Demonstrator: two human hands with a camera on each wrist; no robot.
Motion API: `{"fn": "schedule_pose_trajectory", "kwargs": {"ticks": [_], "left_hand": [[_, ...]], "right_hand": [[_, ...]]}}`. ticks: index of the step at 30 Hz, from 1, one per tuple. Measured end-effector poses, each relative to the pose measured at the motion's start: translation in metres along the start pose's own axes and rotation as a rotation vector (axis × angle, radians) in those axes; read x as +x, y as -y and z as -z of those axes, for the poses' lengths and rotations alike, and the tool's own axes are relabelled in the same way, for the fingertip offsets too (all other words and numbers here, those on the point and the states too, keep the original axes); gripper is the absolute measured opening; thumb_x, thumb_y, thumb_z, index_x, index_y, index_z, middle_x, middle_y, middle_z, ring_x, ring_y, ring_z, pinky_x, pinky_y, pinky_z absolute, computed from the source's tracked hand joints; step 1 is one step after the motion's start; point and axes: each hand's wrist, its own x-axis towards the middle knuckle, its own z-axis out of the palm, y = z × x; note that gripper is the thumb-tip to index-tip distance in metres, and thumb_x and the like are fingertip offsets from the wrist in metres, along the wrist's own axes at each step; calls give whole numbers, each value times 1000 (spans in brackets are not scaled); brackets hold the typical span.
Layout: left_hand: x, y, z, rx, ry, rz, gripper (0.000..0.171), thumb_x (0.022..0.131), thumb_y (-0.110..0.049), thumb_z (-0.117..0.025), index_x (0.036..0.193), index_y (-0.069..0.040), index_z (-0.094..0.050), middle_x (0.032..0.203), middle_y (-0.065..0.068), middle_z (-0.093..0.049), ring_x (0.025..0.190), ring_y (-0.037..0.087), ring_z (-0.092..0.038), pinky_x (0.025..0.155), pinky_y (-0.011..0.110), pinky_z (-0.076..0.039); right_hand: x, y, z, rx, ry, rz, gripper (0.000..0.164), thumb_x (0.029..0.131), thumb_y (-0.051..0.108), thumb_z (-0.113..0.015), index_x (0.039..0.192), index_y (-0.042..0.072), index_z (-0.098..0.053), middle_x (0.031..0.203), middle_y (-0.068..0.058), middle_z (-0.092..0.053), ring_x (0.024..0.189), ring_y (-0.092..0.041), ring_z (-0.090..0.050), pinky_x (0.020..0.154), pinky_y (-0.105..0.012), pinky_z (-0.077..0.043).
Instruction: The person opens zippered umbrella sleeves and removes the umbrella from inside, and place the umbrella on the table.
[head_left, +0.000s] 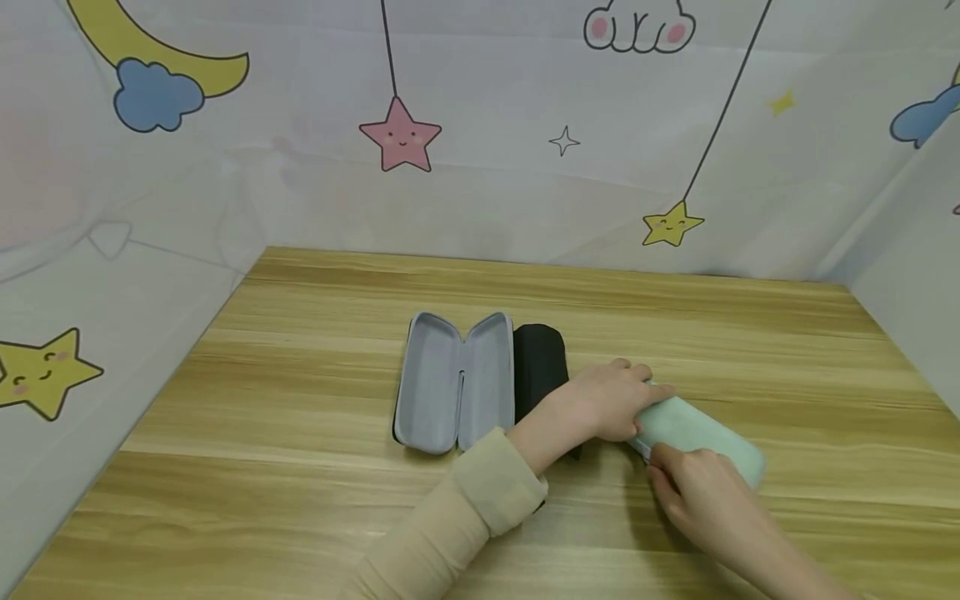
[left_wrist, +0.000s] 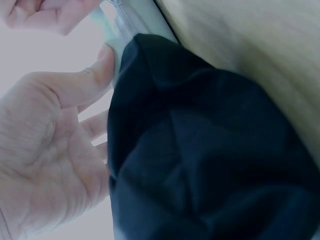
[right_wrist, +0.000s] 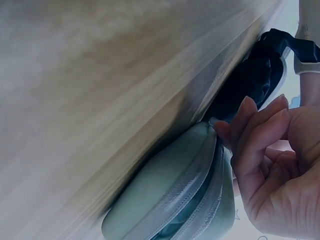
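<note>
A mint-green zippered case (head_left: 708, 429) lies slanted on the table, right of centre. My left hand (head_left: 611, 402) grips its far-left end, thumb on the near side and fingers over the top. My right hand (head_left: 708, 492) is at the case's near edge, pinching the zipper pull with curled fingers. In the right wrist view the zipper (right_wrist: 180, 197) is parted along the visible side, with a dark gap between its two bands. Black fabric (left_wrist: 200, 150) blocks much of the left wrist view.
Left of my hands stands an opened case (head_left: 487, 383) with a grey lining, both halves facing up. A black soft-looking item (head_left: 536, 358) lies against its right side, partly under my left forearm. The wooden table (head_left: 262, 400) meets printed cloth (head_left: 495, 200) at the back and sides.
</note>
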Motion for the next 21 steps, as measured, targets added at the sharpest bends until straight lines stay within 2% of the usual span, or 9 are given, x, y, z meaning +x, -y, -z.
{"fn": "schedule_pose_trajectory", "kwargs": {"ticks": [4,11,18,21], "left_hand": [[1,0,1,4,3,2,61,94,-39,-58,148,-42,-30,148,-12,-41,136,11,-41,102,25,-44],[1,-1,2,-8,6,18,59,95,-37,-57,148,-41,-30,147,-13,-41,136,12,-41,104,25,-43],[1,-3,2,-15,34,49,59,96,-39,-55,148,-44,-28,150,-15,-36,140,13,-36,105,26,-42],[0,-3,2,-9,32,49,60,96,-39,-55,149,-43,-27,150,-14,-36,140,14,-36,107,26,-40]], "right_hand": [[3,1,1,-4,3,5,25,79,-1,-68,66,17,-55,51,13,-40,47,3,-29,42,-16,-27],[4,4,3,-34,38,-52,21,80,1,-67,68,14,-58,52,10,-45,47,-2,-34,43,-19,-29],[0,3,3,-129,49,-49,31,84,4,-67,62,15,-47,49,9,-35,44,-4,-29,41,-19,-24],[-2,2,3,-143,39,-32,30,83,5,-68,64,15,-47,49,11,-34,44,-3,-28,41,-18,-23]]}}
